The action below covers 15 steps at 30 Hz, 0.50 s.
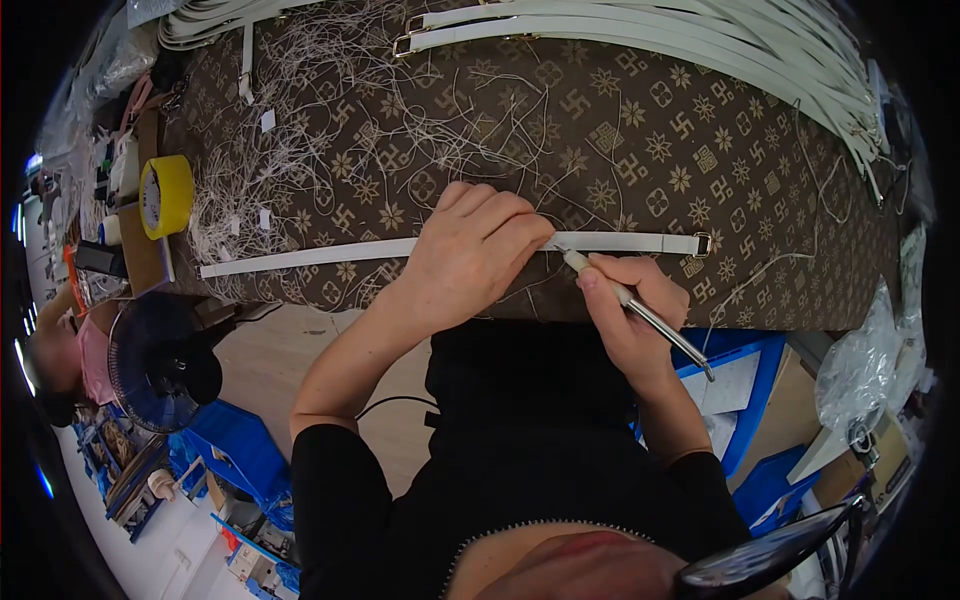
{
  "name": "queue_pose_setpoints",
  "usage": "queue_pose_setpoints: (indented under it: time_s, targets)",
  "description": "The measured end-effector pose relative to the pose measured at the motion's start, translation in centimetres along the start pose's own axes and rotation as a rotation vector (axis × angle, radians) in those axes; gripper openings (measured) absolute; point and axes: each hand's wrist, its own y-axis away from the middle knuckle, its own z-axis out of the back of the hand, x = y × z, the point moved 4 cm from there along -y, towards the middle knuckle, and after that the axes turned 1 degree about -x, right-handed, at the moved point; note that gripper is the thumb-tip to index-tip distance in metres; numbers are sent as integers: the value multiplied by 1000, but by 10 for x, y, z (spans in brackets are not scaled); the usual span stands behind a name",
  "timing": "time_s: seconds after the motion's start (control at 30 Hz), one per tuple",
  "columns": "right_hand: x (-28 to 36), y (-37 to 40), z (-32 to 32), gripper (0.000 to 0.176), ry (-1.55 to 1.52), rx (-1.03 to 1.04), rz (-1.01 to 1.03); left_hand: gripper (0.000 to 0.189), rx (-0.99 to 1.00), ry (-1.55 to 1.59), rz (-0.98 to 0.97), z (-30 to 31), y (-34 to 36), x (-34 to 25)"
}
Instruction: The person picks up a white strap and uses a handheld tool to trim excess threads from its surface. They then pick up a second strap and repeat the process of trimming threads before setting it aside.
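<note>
A narrow white strap (345,252) with a metal buckle (702,244) at its right end lies across the patterned cloth in front of me. My left hand (468,262) is closed over the strap's middle, fingers curled and fingertips pressed on it. Held like a pen in my right hand (637,300) is a slim tool (660,325) with a pale front and a shiny metal shaft that bends at its rear. Its tip meets the strap just right of my left fingertips.
Loose white threads (270,140) litter the brown patterned cloth (660,190). More white straps (680,35) with buckles are bundled at the back. Yellow tape (166,197) stands at the left edge, above a fan (165,362). A person in pink (97,360) is at far left.
</note>
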Motion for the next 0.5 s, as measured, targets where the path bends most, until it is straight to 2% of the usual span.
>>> queue_pose_setpoints:
  time_s: [0.5]
  targets:
    - [-3,2,-2,11,-16,2,-4,23,1,-32,-46,-2,2,2]
